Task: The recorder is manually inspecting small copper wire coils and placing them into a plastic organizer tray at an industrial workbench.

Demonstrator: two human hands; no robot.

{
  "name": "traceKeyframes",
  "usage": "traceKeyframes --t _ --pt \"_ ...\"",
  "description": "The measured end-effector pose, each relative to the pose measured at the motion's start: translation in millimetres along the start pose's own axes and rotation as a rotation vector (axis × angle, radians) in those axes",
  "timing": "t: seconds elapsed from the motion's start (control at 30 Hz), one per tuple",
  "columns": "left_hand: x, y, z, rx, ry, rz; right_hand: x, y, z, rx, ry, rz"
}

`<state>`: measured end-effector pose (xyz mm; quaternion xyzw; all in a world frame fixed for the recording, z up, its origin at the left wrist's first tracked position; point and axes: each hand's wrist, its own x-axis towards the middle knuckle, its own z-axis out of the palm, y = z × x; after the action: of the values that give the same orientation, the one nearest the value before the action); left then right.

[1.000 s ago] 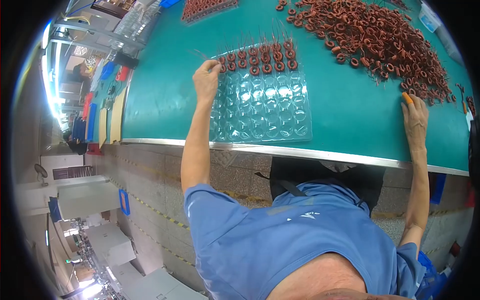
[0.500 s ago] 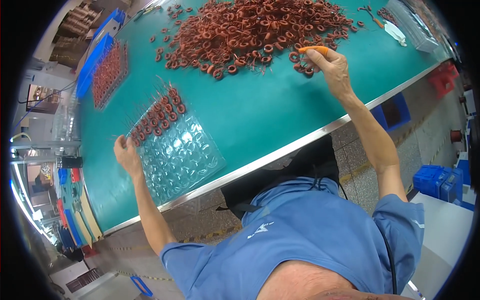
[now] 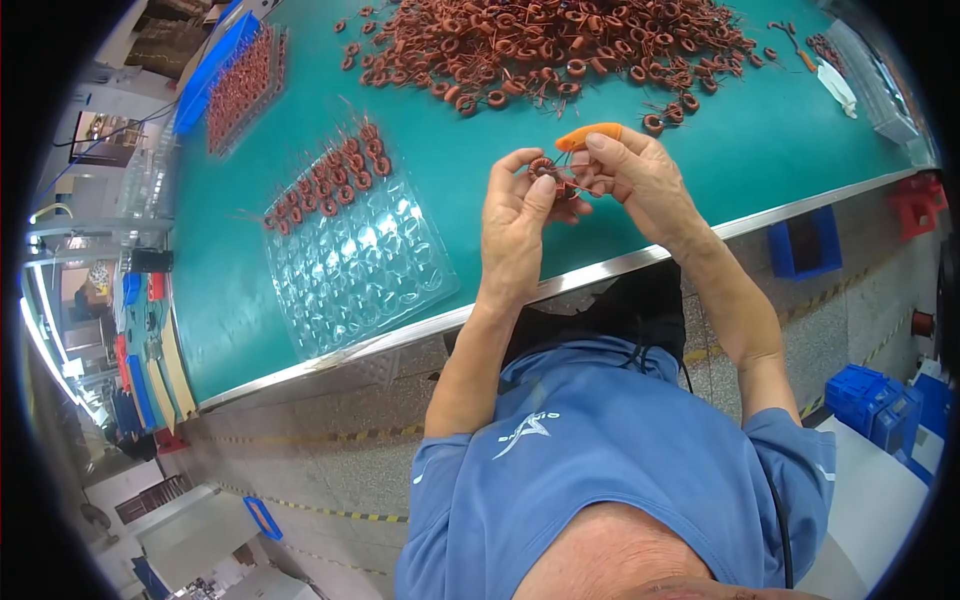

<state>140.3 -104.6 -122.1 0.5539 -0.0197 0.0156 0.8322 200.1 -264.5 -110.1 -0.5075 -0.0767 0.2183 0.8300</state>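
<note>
In front of me, over the green table, my left hand [image 3: 517,220] pinches a copper-wound ring coil [image 3: 542,167] between thumb and fingers. My right hand [image 3: 640,180] meets it from the right, its fingers closed around the coil's wire leads. A second coil [image 3: 568,189] seems to sit just below the first, partly hidden by fingers. An orange cover [image 3: 585,137] sits over my right index finger. Left of my hands lies a clear blister tray [image 3: 365,265], its far rows filled with upright coils [image 3: 328,188], its nearer pockets without coils.
A big heap of coils [image 3: 540,45] spreads across the far table. At the far left, a filled tray [image 3: 240,95] leans by a blue bin [image 3: 215,75]. Orange-handled pliers [image 3: 800,55], a white cloth [image 3: 836,88] and stacked clear trays [image 3: 870,90] lie at the far right.
My left hand has left the tray's left edge and come right to the middle. My right hand has drawn back from the heap with coils, and both hands now meet.
</note>
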Motion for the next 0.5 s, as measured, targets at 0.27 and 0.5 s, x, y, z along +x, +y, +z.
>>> traceKeyframes --t 0.27,0.5 --pt "12 1 -21 -0.053 0.359 0.086 1 -4 -22 -0.672 0.174 -0.304" --pt "4 -2 -2 0.025 0.103 -0.153 -16 -12 -5 -1.046 -0.017 -0.742"
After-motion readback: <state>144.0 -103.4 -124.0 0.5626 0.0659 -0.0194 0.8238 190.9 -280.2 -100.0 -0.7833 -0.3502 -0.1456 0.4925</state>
